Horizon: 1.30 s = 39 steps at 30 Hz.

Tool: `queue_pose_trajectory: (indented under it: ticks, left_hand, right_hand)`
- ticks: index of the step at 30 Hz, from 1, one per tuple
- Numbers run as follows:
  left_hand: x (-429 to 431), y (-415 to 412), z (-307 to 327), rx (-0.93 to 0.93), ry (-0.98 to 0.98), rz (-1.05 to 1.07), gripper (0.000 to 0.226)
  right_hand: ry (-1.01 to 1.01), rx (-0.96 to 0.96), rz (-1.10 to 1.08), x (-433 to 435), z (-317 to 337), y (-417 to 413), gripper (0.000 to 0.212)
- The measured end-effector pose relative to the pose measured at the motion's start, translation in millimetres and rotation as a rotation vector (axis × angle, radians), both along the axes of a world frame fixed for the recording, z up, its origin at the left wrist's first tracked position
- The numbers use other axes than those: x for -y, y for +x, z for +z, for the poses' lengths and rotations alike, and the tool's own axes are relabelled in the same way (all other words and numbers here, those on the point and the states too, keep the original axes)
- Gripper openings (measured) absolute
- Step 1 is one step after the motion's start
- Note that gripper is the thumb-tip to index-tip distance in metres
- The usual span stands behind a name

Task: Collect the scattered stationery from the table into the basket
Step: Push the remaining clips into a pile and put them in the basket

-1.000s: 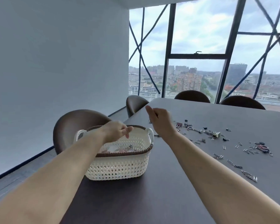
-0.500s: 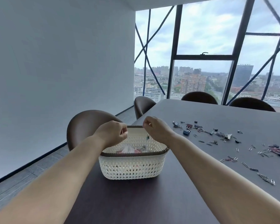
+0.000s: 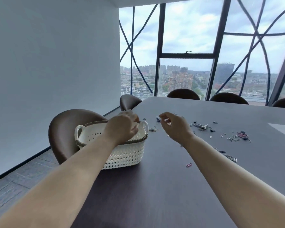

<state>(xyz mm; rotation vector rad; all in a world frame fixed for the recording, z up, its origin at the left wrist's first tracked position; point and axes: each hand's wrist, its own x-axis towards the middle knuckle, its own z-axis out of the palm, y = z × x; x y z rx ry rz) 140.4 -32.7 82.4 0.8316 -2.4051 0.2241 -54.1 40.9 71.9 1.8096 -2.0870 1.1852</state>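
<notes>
Plainly most of the job remains: clips lie strewn across the table, right of the basket and well apart from it, in 3 or 4 loose bunches. The basket stands near the table's left edge, with a chair just behind it.

The left hand hangs over the basket's far corner, fingers curled down by the handle; whether it grips the handle, holds a clip or holds nothing, I cannot tell. The right hand hovers above the table beside the basket, thumb and forefinger drawn close, the rest loosely curled; too small to see if a clip sits between them.

Risks, as I judge them:
- A tug at that handle could slide the light basket toward the near edge and tip it off.
- Clips look thin and flat on a smooth top, so a pinch may skid and flick them further.
- 1 pink clip lies alone beside the right forearm; a careless sweep could knock it away or leave it forgotten.
- The basket's lattice wall may let slim clips slip out.
</notes>
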Motion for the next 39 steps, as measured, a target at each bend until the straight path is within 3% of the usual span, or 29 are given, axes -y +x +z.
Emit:
queue_pose_trajectory:
  ticks: [5, 7, 11, 14, 19, 25, 34, 39]
  left_hand:
    - [-44, -58, -37, -0.04, -0.058, -0.188, 0.029]
    - [-56, -84, -60, 0.038, 0.07, -0.222, 0.04]
    - [-65, -131, -107, 0.408, 0.434, -0.199, 0.075]
    - [-58, -164, -131, 0.529, 0.543, -0.134, 0.082]
    - [-13, -227, -136, 0.509, 0.542, -0.029, 0.086]
    - [59, -303, -137, 0.523, 0.532, -0.011, 0.087]
    - [71, -321, -132, 0.424, 0.581, -0.028, 0.064]
    - [51, -321, -116, 0.553, 0.636, -0.052, 0.067]
  right_hand:
    - [0.208, 0.0, -0.312, -74, -47, -76, 0.045]
    - [0.387, 0.026, -0.423, -101, -72, -100, 0.061]
    - [0.734, 0.049, -0.55, -127, -107, -130, 0.084]
    - [0.839, 0.077, -0.61, -121, -120, -149, 0.097]
    - [0.871, 0.049, -0.579, -76, -125, -192, 0.106]
    - [0.828, -0.008, -0.466, 2, -128, -254, 0.105]
    - [0.63, 0.131, -0.403, 26, -129, -273, 0.058]
    - [0.756, 0.201, -0.288, 2, -108, -268, 0.07]
